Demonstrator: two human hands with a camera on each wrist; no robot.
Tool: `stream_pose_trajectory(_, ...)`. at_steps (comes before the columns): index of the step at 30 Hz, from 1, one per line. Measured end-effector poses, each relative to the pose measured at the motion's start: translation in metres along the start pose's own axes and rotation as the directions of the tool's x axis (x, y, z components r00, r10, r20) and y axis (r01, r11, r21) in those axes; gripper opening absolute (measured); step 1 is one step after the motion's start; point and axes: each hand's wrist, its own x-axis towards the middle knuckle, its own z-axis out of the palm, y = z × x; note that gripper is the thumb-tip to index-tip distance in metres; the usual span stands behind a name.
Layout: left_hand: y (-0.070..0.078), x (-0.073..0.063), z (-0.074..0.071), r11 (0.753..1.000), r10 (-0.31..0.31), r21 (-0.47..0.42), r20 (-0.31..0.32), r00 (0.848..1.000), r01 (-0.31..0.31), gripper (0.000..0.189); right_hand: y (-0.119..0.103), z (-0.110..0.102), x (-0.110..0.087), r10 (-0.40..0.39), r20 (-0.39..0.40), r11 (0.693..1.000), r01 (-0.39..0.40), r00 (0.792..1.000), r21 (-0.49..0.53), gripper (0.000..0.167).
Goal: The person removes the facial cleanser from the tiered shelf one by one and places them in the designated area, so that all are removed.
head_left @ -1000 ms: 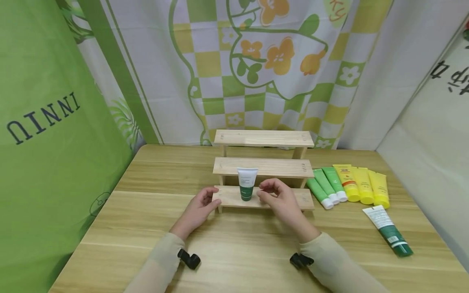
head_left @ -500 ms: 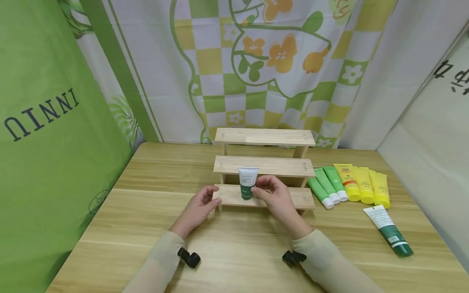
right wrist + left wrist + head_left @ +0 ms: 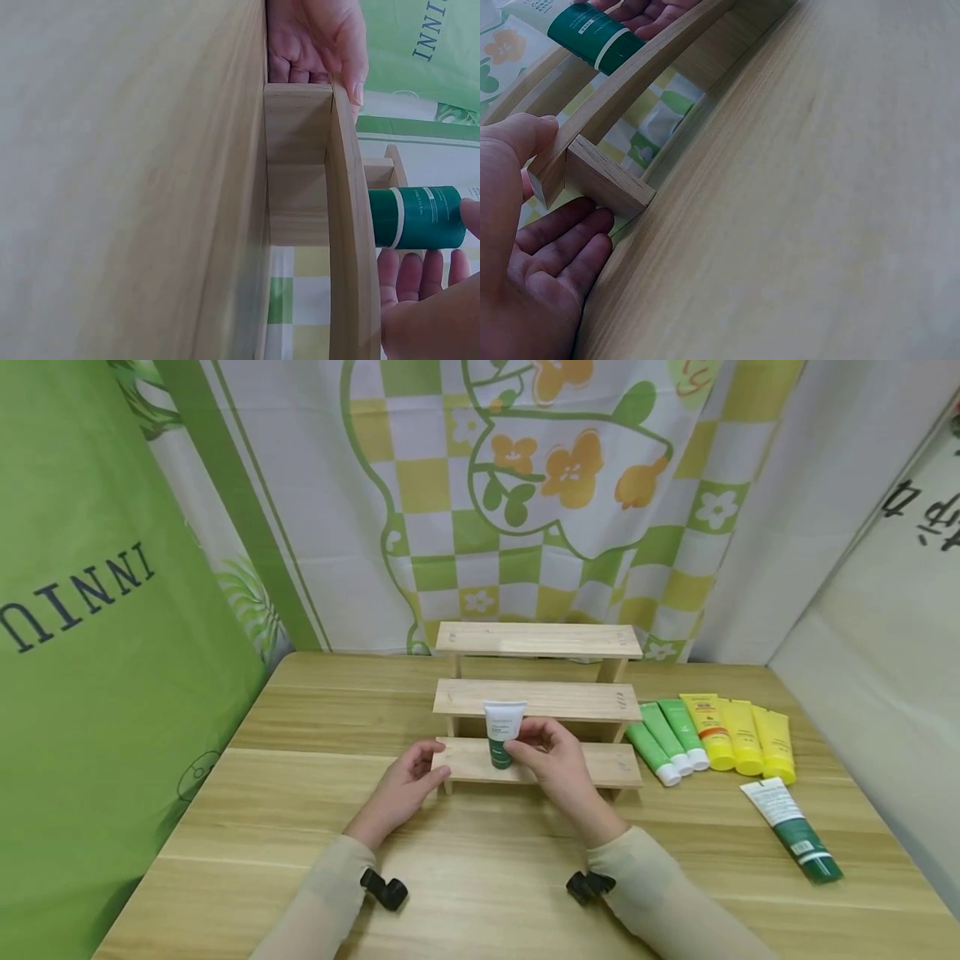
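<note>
A small white and dark green squeeze tube (image 3: 502, 727) stands upright, cap down, on the lowest board (image 3: 600, 763) of a three-step wooden display stand. My right hand (image 3: 561, 770) pinches it from the right, thumb across the green lower front and fingers behind. In the right wrist view, the tube's green body (image 3: 429, 217) shows beside the thumb and fingers. My left hand (image 3: 401, 789) holds the left end of that same board. The left wrist view has its thumb (image 3: 532, 135) over the board's end and its fingers (image 3: 570, 236) below, by the short leg.
Right of the stand lie several green tubes (image 3: 663, 739) and yellow tubes (image 3: 742, 735) in a row. A larger white and green tube (image 3: 795, 835) lies nearer on the wooden table (image 3: 480, 877). A patterned curtain (image 3: 540, 527) hangs behind the stand.
My right hand has moved left from beside the tube and now grips it. The left hand keeps its place on the board's end, and the tube stays on the lowest step.
</note>
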Motion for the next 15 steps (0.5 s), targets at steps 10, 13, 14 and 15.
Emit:
stream_pose_trajectory(10,0.0001,0.0003,0.001,1.0,-0.002,0.005,-0.008,1.0,0.002,0.036,-0.0024,0.0065,0.0047,-0.001,-0.009,0.999,0.001,1.0,0.032,0.031)
stream_pose_trajectory(13,-0.0005,0.0006,0.001,1.0,-0.005,0.002,-0.014,1.0,0.005,0.036,-0.0018,0.0069,0.0068,0.0,-0.004,1.0,0.0,1.0,0.016,0.031)
stream_pose_trajectory(14,-0.0007,0.0007,0.0012,1.0,-0.005,0.001,-0.014,1.0,0.005,0.036,-0.0016,0.007,0.0073,0.002,-0.002,1.0,-0.002,1.0,0.009,0.031)
stream_pose_trajectory(15,-0.0011,0.0009,0.0013,1.0,-0.003,0.001,-0.014,1.0,0.003,0.036,-0.0013,0.0069,0.0075,0.006,-0.001,1.0,-0.006,1.0,0.006,0.031)
